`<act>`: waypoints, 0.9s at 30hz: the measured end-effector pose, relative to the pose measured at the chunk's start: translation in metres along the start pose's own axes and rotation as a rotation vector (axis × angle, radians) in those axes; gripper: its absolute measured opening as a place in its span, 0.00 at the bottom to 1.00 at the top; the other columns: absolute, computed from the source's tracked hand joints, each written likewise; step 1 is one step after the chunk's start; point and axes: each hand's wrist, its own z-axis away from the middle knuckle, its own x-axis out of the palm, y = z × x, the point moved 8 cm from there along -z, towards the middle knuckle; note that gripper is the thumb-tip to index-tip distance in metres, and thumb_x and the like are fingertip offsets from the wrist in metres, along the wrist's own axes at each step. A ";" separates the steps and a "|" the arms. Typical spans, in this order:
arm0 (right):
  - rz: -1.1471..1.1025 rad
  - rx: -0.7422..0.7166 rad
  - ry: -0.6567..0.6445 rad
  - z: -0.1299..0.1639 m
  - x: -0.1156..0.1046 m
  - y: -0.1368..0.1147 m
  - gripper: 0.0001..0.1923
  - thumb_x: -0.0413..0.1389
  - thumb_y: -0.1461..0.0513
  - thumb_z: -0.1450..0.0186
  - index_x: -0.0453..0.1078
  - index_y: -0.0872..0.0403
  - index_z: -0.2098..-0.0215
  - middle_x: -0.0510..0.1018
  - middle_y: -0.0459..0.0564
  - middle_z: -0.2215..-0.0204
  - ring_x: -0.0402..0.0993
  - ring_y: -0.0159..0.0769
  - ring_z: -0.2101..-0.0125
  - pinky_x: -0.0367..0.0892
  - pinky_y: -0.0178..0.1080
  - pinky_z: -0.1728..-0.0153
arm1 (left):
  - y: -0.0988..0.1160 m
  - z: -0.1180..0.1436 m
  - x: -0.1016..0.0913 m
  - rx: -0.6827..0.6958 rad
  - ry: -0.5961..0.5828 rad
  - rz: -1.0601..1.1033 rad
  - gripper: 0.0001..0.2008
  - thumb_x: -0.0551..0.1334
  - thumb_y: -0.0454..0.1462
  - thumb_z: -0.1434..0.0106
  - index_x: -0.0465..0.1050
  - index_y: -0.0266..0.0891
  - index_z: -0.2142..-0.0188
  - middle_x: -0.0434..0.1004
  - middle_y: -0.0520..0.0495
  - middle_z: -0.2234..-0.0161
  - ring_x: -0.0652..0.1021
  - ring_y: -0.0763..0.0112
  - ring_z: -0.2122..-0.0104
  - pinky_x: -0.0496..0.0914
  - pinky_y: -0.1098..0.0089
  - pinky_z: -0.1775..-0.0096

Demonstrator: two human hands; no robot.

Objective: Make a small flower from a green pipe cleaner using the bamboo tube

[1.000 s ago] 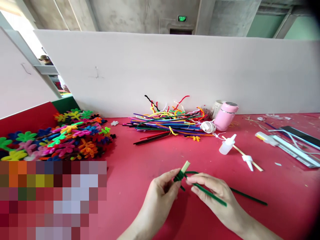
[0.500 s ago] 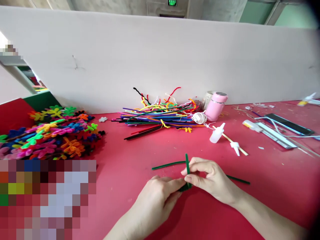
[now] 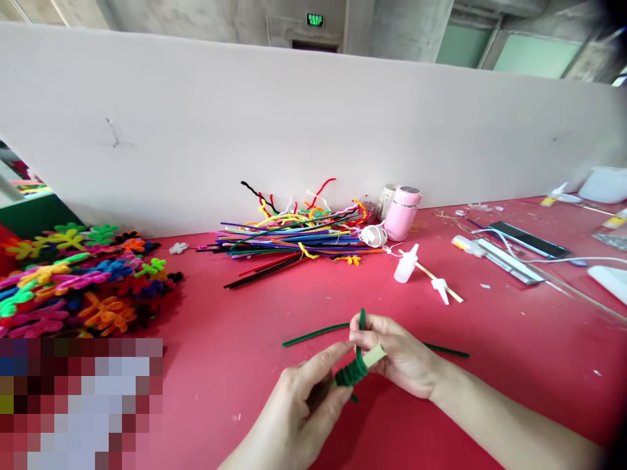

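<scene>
A dark green pipe cleaner (image 3: 351,372) is coiled in several turns round a pale, flat stick (image 3: 375,356). My left hand (image 3: 308,398) is closed on the stick and the coils, thumb below and fingers above. In my right hand (image 3: 389,349), thumb and fingers pinch the free end of the pipe cleaner, which stands up past the fingertips. A short green tail pokes out under the coils. Behind my hands, another green pipe cleaner (image 3: 313,334) lies on the table, its middle hidden by my right hand.
Bundled pipe cleaners (image 3: 294,238) lie at the back by the white partition (image 3: 245,117). Pipe-cleaner flowers (image 3: 105,310) heap up on the left. A pink flask (image 3: 402,212), a glue bottle (image 3: 406,266), a wooden stick (image 3: 453,294) and a dark phone-like slab (image 3: 529,239) are farther right.
My left hand has turned, so the coils and the pale stick's end now show. My right hand still pinches the green end. The whole view has shifted a little.
</scene>
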 end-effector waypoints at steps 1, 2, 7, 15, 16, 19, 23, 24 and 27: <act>-0.038 0.006 0.027 -0.001 -0.003 0.002 0.11 0.61 0.62 0.48 0.63 0.55 0.74 0.61 0.37 0.82 0.55 0.21 0.83 0.53 0.26 0.80 | -0.002 0.000 0.000 -0.024 0.008 0.073 0.20 0.53 0.38 0.40 0.61 0.41 0.47 0.73 0.51 0.75 0.70 0.72 0.75 0.65 0.76 0.74; -0.063 -0.001 0.054 -0.001 -0.005 0.003 0.12 0.62 0.62 0.49 0.63 0.55 0.74 0.62 0.37 0.82 0.55 0.21 0.83 0.53 0.26 0.80 | -0.003 -0.001 0.001 -0.042 0.009 0.138 0.21 0.54 0.39 0.40 0.60 0.41 0.46 0.73 0.50 0.74 0.71 0.71 0.74 0.66 0.75 0.73; 0.084 -0.132 0.095 -0.001 -0.007 -0.003 0.11 0.61 0.59 0.47 0.63 0.56 0.77 0.64 0.39 0.83 0.57 0.23 0.81 0.55 0.27 0.78 | -0.007 -0.006 0.000 -0.125 0.022 0.342 0.21 0.54 0.40 0.40 0.62 0.42 0.47 0.73 0.47 0.67 0.70 0.72 0.72 0.66 0.75 0.69; 0.462 -0.313 0.173 0.005 -0.001 -0.016 0.10 0.57 0.57 0.43 0.70 0.57 0.70 0.71 0.44 0.79 0.64 0.28 0.78 0.60 0.32 0.73 | -0.025 -0.007 -0.014 -0.182 0.221 0.276 0.20 0.54 0.37 0.41 0.64 0.37 0.49 0.76 0.47 0.70 0.72 0.74 0.74 0.68 0.76 0.72; 0.472 -0.319 0.176 0.005 -0.001 -0.016 0.10 0.56 0.57 0.42 0.70 0.57 0.69 0.71 0.44 0.79 0.64 0.28 0.78 0.60 0.32 0.73 | -0.024 -0.007 -0.015 -0.157 0.233 0.237 0.19 0.54 0.36 0.41 0.65 0.37 0.50 0.77 0.46 0.67 0.74 0.71 0.70 0.69 0.75 0.68; 0.497 -0.336 0.149 0.007 0.001 -0.016 0.09 0.55 0.58 0.41 0.69 0.56 0.67 0.70 0.43 0.78 0.64 0.28 0.77 0.60 0.32 0.72 | -0.021 -0.006 -0.017 -0.073 0.260 0.098 0.18 0.54 0.34 0.41 0.66 0.38 0.50 0.75 0.43 0.57 0.74 0.67 0.59 0.67 0.72 0.58; 0.515 -0.332 0.117 0.008 0.002 -0.014 0.09 0.54 0.57 0.40 0.69 0.55 0.68 0.70 0.43 0.79 0.65 0.29 0.75 0.58 0.32 0.72 | -0.017 -0.004 -0.018 -0.009 0.265 -0.165 0.20 0.51 0.33 0.41 0.64 0.38 0.49 0.75 0.42 0.57 0.75 0.65 0.60 0.69 0.70 0.59; 0.505 -0.325 0.117 0.009 0.001 -0.013 0.10 0.53 0.56 0.39 0.69 0.55 0.69 0.70 0.44 0.78 0.65 0.29 0.75 0.58 0.32 0.72 | -0.016 -0.003 -0.018 0.000 0.255 -0.218 0.20 0.51 0.32 0.41 0.63 0.39 0.48 0.75 0.42 0.56 0.75 0.65 0.60 0.69 0.69 0.59; 0.419 -0.287 0.118 0.007 -0.001 -0.008 0.15 0.48 0.54 0.37 0.70 0.56 0.68 0.73 0.47 0.75 0.68 0.31 0.74 0.59 0.33 0.71 | -0.014 -0.004 -0.017 0.012 0.225 -0.298 0.21 0.50 0.32 0.40 0.62 0.40 0.47 0.74 0.42 0.55 0.75 0.64 0.59 0.69 0.69 0.59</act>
